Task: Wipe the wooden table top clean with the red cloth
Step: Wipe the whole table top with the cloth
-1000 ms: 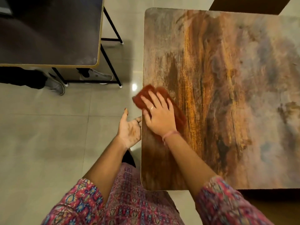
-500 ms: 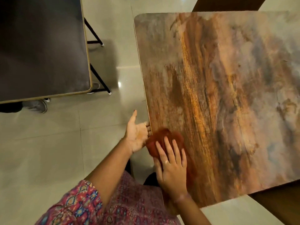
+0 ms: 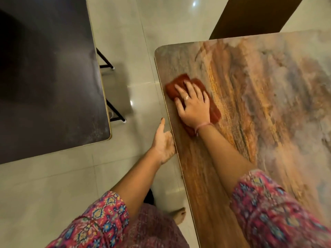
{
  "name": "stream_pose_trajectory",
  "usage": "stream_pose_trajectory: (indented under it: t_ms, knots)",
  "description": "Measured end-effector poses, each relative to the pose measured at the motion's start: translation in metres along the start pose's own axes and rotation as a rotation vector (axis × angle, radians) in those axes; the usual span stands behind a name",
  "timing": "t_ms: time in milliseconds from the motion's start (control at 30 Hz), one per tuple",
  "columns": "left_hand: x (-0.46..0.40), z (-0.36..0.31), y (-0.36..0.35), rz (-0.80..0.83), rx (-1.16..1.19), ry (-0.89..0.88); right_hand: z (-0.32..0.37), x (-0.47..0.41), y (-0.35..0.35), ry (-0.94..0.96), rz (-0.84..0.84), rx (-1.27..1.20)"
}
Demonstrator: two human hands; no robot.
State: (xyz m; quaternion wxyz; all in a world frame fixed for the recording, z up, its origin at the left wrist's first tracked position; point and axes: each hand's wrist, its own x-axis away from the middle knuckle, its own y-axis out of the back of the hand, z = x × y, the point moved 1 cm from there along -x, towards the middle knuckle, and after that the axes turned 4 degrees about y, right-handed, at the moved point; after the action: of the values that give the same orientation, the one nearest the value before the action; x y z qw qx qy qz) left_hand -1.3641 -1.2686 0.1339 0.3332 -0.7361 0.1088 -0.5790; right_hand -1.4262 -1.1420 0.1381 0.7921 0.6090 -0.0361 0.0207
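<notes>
I am pressing my right hand [image 3: 194, 104] flat on the cloth [image 3: 180, 83], fingers straight and a little spread, so the cloth is lying on the table [image 3: 268, 104] just inside its left edge, nearer the far left corner. My left hand [image 3: 162, 144] is waiting open, palm up, fingers loosely together, against that same edge and below the top, holding nothing.

The cloth is sitting so close to the edge that I am risking sweeping it over and onto the floor [image 3: 53, 185], since only flat pressure is keeping it under my palm. Crumbs could also miss the left hand. The cloth is bunching under the wrist, which may be leaving streaks unwiped.
</notes>
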Motion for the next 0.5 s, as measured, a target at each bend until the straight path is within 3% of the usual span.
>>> stream_pose_trajectory:
  t_ms: [100,200,333,500]
  knots:
    - [-0.005,0.002,-0.003,-0.074,-0.02,0.002,0.005,-0.062,0.005,-0.086,-0.001,-0.048]
    - [-0.006,0.0,-0.004,-0.075,0.031,-0.001,0.018,-0.061,0.003,-0.127,-0.02,-0.055]
    - [-0.009,-0.013,-0.003,-0.031,0.185,-0.055,0.027,0.048,-0.006,0.025,0.007,-0.073]
    - [-0.013,-0.035,-0.005,0.012,0.133,-0.005,0.029,0.165,-0.017,-0.046,0.045,-0.085]
